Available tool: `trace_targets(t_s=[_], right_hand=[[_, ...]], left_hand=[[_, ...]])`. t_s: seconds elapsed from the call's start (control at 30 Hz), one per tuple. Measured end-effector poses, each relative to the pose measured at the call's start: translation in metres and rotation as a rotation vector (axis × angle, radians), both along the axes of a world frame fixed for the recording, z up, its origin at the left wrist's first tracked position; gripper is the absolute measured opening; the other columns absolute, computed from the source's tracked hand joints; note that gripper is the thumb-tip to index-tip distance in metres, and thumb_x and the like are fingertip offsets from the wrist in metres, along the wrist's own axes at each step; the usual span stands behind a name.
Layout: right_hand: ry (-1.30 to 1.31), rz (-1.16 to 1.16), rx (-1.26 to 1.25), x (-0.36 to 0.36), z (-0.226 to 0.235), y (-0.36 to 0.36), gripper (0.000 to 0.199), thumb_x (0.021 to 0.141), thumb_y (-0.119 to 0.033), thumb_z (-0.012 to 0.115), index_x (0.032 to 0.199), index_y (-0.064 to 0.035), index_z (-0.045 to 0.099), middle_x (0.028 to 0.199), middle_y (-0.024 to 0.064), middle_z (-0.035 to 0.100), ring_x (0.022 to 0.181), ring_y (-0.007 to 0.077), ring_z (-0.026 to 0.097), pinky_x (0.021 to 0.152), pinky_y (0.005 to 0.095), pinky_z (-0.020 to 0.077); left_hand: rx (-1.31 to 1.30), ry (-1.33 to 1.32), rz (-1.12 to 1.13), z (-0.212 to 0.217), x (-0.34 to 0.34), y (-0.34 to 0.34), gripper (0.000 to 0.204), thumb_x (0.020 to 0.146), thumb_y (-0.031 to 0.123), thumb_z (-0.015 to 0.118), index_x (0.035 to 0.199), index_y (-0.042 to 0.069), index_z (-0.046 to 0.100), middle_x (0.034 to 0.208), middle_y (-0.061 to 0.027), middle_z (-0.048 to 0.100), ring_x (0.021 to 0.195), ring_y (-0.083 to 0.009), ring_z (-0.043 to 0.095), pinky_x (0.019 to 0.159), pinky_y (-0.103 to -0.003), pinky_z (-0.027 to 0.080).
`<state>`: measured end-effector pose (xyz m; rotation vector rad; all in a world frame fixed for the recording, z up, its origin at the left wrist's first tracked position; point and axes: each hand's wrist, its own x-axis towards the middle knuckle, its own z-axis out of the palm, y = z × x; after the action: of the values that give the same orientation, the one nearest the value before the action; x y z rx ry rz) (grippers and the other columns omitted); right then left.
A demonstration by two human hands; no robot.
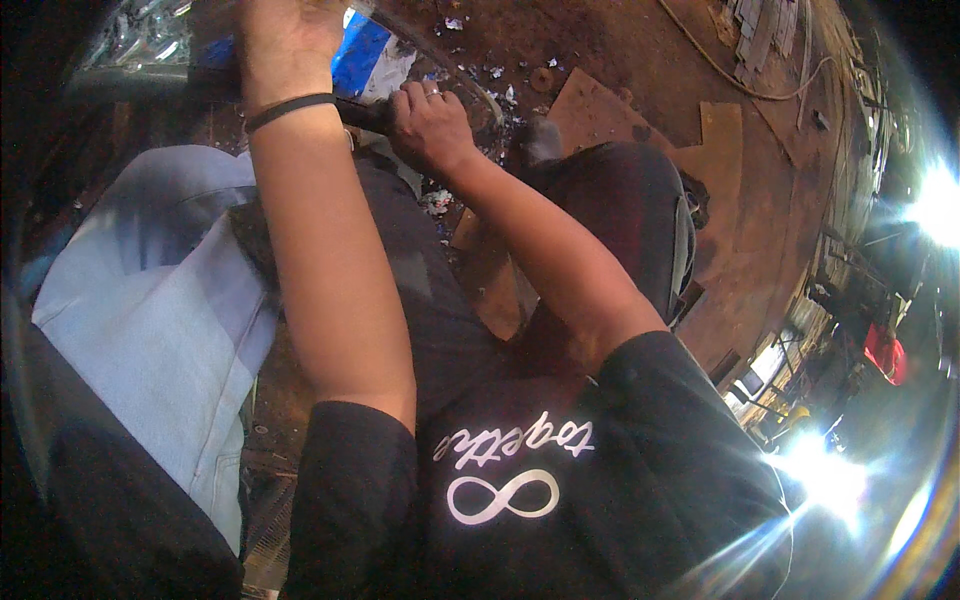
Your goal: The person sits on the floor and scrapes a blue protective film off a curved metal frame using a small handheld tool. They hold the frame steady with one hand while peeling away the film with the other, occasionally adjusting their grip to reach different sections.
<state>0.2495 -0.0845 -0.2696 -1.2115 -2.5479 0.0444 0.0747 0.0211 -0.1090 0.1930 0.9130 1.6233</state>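
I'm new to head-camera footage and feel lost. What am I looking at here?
There's no robot here: these are a person's bare hands. The single picture comes from the left of two wide fisheye cameras on that person's head, looking down, so straight edges bend near the rim.

The left hand, above a dark wristband, is cut off by the top edge, so whether it holds anything can't be told. The right hand is at a dark bar; whether it grips or merely rests there is unclear. Between them shows something blue and white.

On the brown ground lie pale scraps, flat brown pieces and a cord.
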Motion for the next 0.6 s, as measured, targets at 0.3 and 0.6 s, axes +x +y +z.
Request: trace_targets(t_s=[0.3, 0.6], right_hand=[[0.136, -0.029, -0.093, -0.001, -0.005, 0.007, 0.024, 0.081, -0.025, 0.070, 0.093, -0.0067, 0.060, 0.092, 0.0123, 0.062, 0.087, 0.0301, 0.067, 0.069, 0.0423, 0.0567], [0.343, 0.052, -0.183, 0.018, -0.007, 0.001, 0.034, 0.082, -0.016, 0.070, 0.115, -0.0117, 0.068, 0.110, 0.0078, 0.068, 0.096, 0.0297, 0.069, 0.076, 0.0407, 0.0602]], left_hand=[[0.000, 0.005, -0.018, -0.003, 0.002, 0.002, 0.017, 0.098, 0.025, 0.070, 0.087, 0.013, 0.064, 0.076, 0.0010, 0.063, 0.068, -0.0160, 0.061, 0.066, -0.035, 0.055], [-0.046, -0.007, 0.033, 0.001, 0.003, -0.003, 0.019, 0.097, 0.027, 0.071, 0.087, 0.012, 0.065, 0.077, 0.0009, 0.064, 0.069, -0.0169, 0.061, 0.069, -0.035, 0.053]])
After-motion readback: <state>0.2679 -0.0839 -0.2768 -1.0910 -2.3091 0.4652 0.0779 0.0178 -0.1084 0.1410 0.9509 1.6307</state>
